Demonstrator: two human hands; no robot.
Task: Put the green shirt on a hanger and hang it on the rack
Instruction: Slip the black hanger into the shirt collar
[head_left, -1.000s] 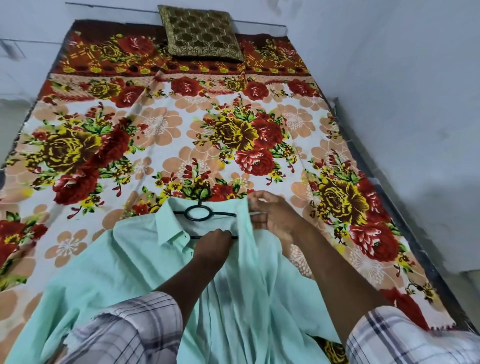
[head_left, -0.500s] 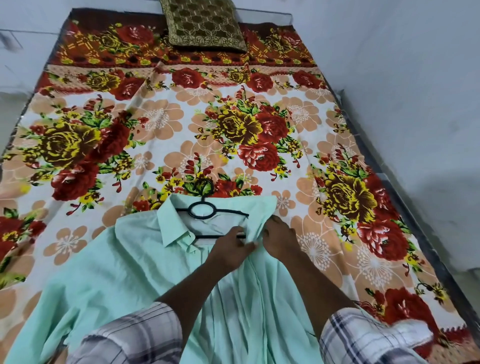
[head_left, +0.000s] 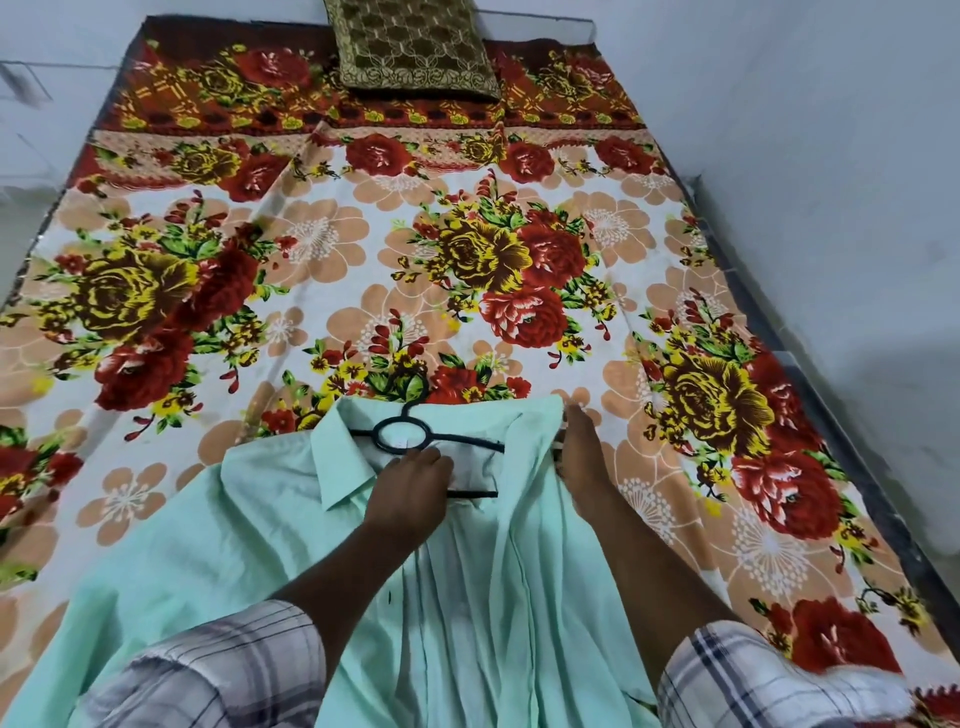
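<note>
1. Floral bedsheet (head_left: 322, 244) covers a bed set against pale walls, with a brown cushion (head_left: 415, 47) at the far end; no rack is in view.
2. Green shirt (head_left: 218, 525) lies spread on the near part of the sheet, collar away from the person, with a black hanger (head_left: 402, 434) inside the neck opening, its hook pointing out onto the sheet.
3. Left hand (head_left: 410, 493) rests flat, fingers down, on the hanger's lower bar and the placket; it looks to press rather than grip.
4. Right hand (head_left: 582, 457) lies at the shirt's right shoulder edge, fingers extended along the fabric; whether it pinches cloth I cannot tell.
5. Likely step: seating the right shoulder over the hanger arm.
6. To do it well: keep the hanger pinned with the left hand, draw the shoulder seam fully over the arm's end, then centre the collar round the hook before lifting.
</note>
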